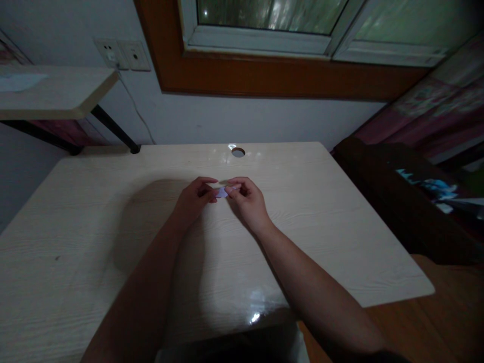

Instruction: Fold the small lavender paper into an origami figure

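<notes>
Both my hands meet over the middle of a pale wooden table (94, 227). Between them is a small pale lilac piece of folded paper (222, 192). My left hand (194, 197) pinches its left end with curled fingers. My right hand (247, 198) pinches its right end, fingers bent round it. The paper is mostly hidden by my fingertips, and it sits just above or on the tabletop; I cannot tell which.
A round cable hole (238, 152) lies near the table's far edge. A shelf (56, 91) on black legs stands at the back left, wall sockets (123, 54) and a window (287, 30) behind. Dark furniture (401, 201) stands to the right.
</notes>
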Available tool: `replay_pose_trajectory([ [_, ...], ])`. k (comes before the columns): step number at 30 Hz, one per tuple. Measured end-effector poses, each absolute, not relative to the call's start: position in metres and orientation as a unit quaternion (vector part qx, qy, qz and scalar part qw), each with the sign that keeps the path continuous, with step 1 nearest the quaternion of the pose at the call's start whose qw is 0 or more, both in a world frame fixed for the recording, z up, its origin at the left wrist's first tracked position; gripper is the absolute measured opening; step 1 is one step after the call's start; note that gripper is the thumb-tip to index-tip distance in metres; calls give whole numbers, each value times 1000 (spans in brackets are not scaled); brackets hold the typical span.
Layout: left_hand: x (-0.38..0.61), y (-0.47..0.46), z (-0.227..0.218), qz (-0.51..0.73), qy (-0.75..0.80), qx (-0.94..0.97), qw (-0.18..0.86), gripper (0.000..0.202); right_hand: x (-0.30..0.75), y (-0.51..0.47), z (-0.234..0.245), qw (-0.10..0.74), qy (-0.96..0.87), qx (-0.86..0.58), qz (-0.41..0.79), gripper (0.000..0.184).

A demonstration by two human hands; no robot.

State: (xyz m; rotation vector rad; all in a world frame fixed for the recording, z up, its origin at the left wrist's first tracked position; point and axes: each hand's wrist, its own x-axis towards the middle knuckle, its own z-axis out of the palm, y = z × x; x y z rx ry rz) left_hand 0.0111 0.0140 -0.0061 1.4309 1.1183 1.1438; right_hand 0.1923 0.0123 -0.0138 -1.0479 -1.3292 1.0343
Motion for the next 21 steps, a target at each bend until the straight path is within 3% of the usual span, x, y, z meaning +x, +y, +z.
replay_pose_trajectory([
  [13, 11, 10, -3, 487, 442, 569, 493, 27, 193, 14, -7, 568, -512, -454, 457, 21],
  [21, 11, 8, -7, 465, 436, 617, 462, 36, 191, 13, -6, 570, -505, -432, 484, 23],
])
